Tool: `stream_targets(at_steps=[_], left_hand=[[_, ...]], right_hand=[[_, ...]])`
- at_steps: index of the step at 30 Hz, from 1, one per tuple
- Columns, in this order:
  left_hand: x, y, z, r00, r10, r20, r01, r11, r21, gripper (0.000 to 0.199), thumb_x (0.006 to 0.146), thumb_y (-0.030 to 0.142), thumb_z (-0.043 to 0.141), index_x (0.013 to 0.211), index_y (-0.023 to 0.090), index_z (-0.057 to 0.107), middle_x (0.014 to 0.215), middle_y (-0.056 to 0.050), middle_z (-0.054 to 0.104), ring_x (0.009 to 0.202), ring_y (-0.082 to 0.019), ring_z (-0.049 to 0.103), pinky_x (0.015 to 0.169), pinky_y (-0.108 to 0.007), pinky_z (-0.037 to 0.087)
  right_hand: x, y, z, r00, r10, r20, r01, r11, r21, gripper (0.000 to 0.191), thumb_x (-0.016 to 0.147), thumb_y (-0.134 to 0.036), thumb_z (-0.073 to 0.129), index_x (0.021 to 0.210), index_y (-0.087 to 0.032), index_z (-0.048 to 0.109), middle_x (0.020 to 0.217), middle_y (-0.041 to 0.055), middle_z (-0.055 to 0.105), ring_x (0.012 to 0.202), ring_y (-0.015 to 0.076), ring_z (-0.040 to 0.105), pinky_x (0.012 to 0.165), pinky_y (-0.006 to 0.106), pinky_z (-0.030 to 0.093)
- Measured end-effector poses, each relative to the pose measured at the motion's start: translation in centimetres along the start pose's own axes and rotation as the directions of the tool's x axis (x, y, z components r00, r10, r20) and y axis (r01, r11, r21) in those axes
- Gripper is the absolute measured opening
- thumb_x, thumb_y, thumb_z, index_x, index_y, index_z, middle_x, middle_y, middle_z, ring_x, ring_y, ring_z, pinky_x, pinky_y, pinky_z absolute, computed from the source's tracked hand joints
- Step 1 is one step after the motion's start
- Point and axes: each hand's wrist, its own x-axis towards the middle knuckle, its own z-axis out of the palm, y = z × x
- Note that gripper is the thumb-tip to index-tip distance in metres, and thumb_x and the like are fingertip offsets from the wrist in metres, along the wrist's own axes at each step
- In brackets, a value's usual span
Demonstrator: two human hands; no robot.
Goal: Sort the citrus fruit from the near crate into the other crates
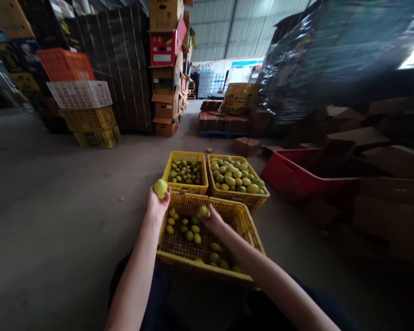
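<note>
My left hand (158, 201) holds a yellow-green lemon (160, 188) just outside the left rim of the near yellow crate (207, 270). Over the middle of that crate, my right hand (214, 219) is closed on another lemon (204, 211). Several loose lemons (189, 235) lie on the crate's slatted bottom. Behind it stand two more yellow crates: the left one (207, 177) has small greenish lemons in it, and the right one (241, 197) is heaped with larger lemons.
A red crate (290, 181) and open cardboard boxes (393, 161) stand at the right. Stacked crates (89, 117) are at the back left, beside a column of cartons (165, 78). One lemon (209, 150) lies on the floor behind the yellow crates.
</note>
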Motion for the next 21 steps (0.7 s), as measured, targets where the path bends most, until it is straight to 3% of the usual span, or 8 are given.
stream_targets(at_steps=[3, 5, 7, 9, 12, 14, 17, 21], left_hand=[[-0.2, 0.4, 0.0, 0.999, -0.032, 0.044, 0.033, 0.999, -0.029, 0.026, 0.092, 0.026, 0.04, 0.098, 0.014, 0.062, 0.067, -0.005, 0.063, 0.054, -0.012, 0.064, 0.034, -0.013, 0.044], [-0.4, 0.3, 0.2, 0.994, -0.079, 0.069, 0.083, 0.995, -0.053, 0.027, 0.092, 0.026, 0.039, 0.101, 0.013, 0.061, 0.069, -0.006, 0.064, 0.055, -0.012, 0.064, 0.035, -0.013, 0.044], [-0.5, 0.1, 0.4, 0.993, -0.102, 0.065, 0.106, 0.992, -0.061, 0.028, 0.092, 0.026, 0.039, 0.102, 0.012, 0.061, 0.07, -0.006, 0.064, 0.056, -0.013, 0.064, 0.036, -0.013, 0.045], [-0.5, -0.1, 0.6, 0.994, -0.094, 0.058, 0.097, 0.994, -0.055, 0.028, 0.092, 0.027, 0.039, 0.103, 0.012, 0.061, 0.071, -0.006, 0.064, 0.056, -0.013, 0.064, 0.036, -0.014, 0.045], [-0.4, -0.6, 0.5, 0.996, -0.062, 0.059, 0.063, 0.998, -0.021, 0.029, 0.092, 0.027, 0.039, 0.104, 0.011, 0.06, 0.072, -0.005, 0.064, 0.056, -0.013, 0.064, 0.038, -0.014, 0.046], [-0.3, -1.0, 0.4, 0.997, -0.046, 0.059, 0.046, 0.999, 0.01, 0.03, 0.092, 0.026, 0.039, 0.107, 0.011, 0.06, 0.073, -0.006, 0.064, 0.058, -0.013, 0.065, 0.04, -0.014, 0.048], [0.1, -1.7, 0.1, 0.998, -0.018, 0.054, 0.015, 0.999, 0.044, 0.031, 0.091, 0.025, 0.039, 0.11, 0.011, 0.059, 0.074, -0.006, 0.065, 0.061, -0.013, 0.065, 0.044, -0.014, 0.051], [1.8, -4.1, -0.8, 1.0, 0.017, 0.021, -0.02, 0.99, 0.143, 0.03, 0.091, 0.026, 0.039, 0.109, 0.013, 0.06, 0.073, -0.006, 0.065, 0.062, -0.013, 0.066, 0.047, -0.015, 0.052]], right_hand=[[2.2, -5.7, 3.9, 0.981, -0.189, -0.046, 0.193, 0.977, 0.088, 0.039, 0.097, -0.052, 0.026, 0.126, -0.031, 0.042, 0.115, 0.0029, 0.064, 0.081, 0.0125, 0.066, 0.067, 0.025, 0.056], [2.7, -7.1, 5.2, 0.962, -0.273, 0.011, 0.27, 0.957, 0.106, 0.039, 0.097, -0.052, 0.029, 0.128, -0.031, 0.04, 0.124, 0.0039, 0.062, 0.089, 0.0138, 0.066, 0.073, 0.028, 0.056], [2.4, -5.9, 4.9, 0.98, -0.181, 0.083, 0.181, 0.983, 0.002, 0.034, 0.097, -0.046, 0.035, 0.124, -0.03, 0.046, 0.119, 0.0042, 0.065, 0.087, 0.0149, 0.066, 0.076, 0.031, 0.054], [1.5, -3.0, 3.3, 0.995, -0.014, 0.096, 0.026, 0.993, -0.119, 0.028, 0.095, -0.036, 0.039, 0.116, -0.022, 0.053, 0.106, 0.0082, 0.069, 0.074, 0.0168, 0.066, 0.073, 0.034, 0.053], [0.1, 1.3, 0.2, 0.983, 0.17, 0.063, -0.153, 0.964, -0.216, 0.024, 0.091, -0.022, 0.041, 0.105, -0.011, 0.058, 0.084, 0.0121, 0.07, 0.058, 0.0189, 0.063, 0.065, 0.036, 0.051], [-0.7, 2.8, -1.4, 0.971, 0.23, 0.067, -0.209, 0.951, -0.228, 0.022, 0.088, -0.017, 0.043, 0.1, -0.009, 0.059, 0.077, 0.0107, 0.069, 0.056, 0.0188, 0.063, 0.064, 0.034, 0.05], [-1.6, 2.6, -2.2, 0.966, 0.237, 0.1, -0.217, 0.96, -0.178, 0.02, 0.088, -0.016, 0.042, 0.095, -0.013, 0.061, 0.075, 0.0075, 0.07, 0.059, 0.0172, 0.065, 0.065, 0.031, 0.05], [-3.2, 0.0, -1.9, 0.968, 0.166, 0.187, -0.163, 0.986, -0.033, 0.019, 0.086, -0.016, 0.043, 0.091, -0.015, 0.062, 0.075, 0.0065, 0.071, 0.063, 0.0165, 0.066, 0.067, 0.029, 0.051]])
